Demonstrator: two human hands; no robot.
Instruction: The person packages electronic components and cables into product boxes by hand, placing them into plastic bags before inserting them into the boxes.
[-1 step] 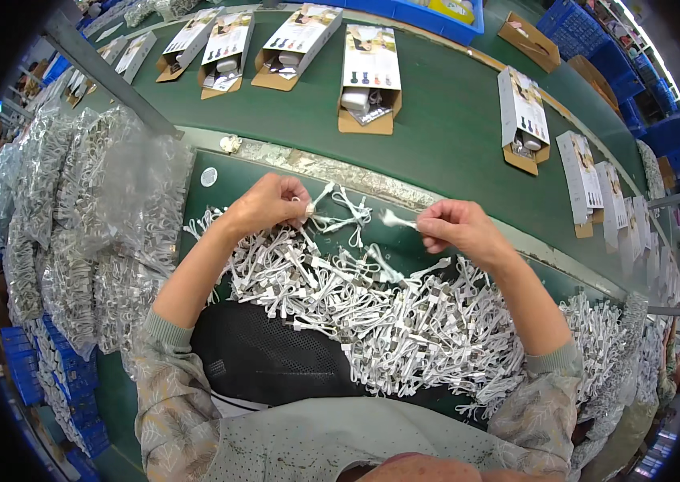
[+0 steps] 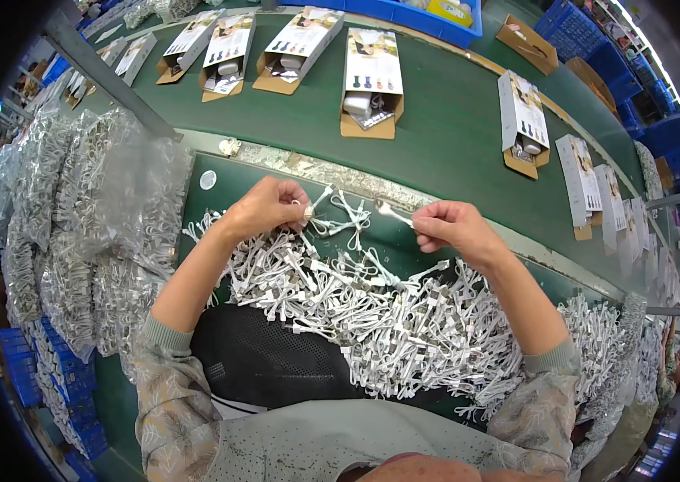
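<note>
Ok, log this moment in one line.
left hand: pinching white cable | right hand: pinching second white cable | near side: heap of white USB cables | beyond: open cartons on green belt

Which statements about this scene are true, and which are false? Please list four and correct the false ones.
1. The right hand holds a thin white cable. True.
2. The left hand holds nothing. False: its grip is closed on small white cable pieces.
3. The green tabletop bears a heap of short white cables. True.
4. Every cardboard container is sealed. False: the white printed cardboard box nearest the middle stands open at one end.
</note>
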